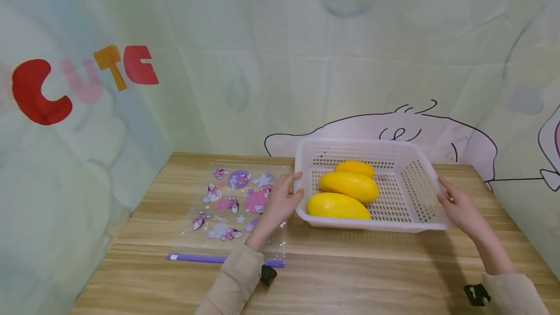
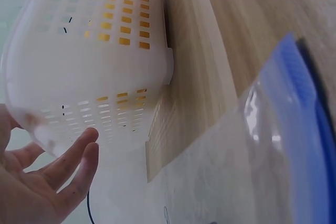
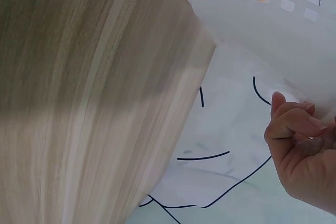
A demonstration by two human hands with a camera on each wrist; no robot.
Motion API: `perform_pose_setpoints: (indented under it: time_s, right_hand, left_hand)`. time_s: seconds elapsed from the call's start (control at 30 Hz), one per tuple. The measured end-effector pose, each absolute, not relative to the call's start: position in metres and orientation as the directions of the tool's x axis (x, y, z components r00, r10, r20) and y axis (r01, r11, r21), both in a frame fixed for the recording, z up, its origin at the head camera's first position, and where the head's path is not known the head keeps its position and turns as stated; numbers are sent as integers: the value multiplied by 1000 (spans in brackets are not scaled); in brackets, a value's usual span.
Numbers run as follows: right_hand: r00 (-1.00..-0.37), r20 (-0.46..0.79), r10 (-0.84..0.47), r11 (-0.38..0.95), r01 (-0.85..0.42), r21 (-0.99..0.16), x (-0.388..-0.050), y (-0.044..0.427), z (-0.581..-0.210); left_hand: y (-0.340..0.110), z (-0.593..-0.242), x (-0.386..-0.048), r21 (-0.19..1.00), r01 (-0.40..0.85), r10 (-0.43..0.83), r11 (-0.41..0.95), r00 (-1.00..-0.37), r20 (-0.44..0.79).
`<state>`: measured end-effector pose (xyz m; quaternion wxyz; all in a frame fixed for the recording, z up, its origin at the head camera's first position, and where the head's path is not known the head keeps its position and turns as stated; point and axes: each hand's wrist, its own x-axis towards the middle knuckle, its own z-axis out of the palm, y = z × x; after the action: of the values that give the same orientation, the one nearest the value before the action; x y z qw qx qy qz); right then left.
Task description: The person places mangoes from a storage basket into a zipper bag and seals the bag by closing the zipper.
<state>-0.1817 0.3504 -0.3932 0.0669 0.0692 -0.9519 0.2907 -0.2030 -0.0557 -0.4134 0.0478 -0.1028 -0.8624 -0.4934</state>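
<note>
Three fruits lie in the basket. Left hand and right hand grip its ends, apparently positioning it; next, keep it level.

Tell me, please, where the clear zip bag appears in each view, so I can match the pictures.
Head: the clear zip bag lies left of centre, in the lower half.
Left wrist: lower right, its zip strip along the right edge.
Right wrist: not in it.
Shared landmark: the white basket, respectively right of centre, upper left, upper right.
</note>
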Motion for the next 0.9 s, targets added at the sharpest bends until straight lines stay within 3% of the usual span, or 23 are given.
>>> perform_pose_setpoints:
  time_s: [0.37,0.9]
  right_hand:
    - [-973,213,-90,841,-189,-507,-179,356,-398]
    - [-983,176,-49,860,-131,-493,-176,359,-398]
  left_hand:
    - [-53,-414,-196,838,204,125,507,-979,162]
    - [-51,-417,-189,830,218,118,514,-976,183]
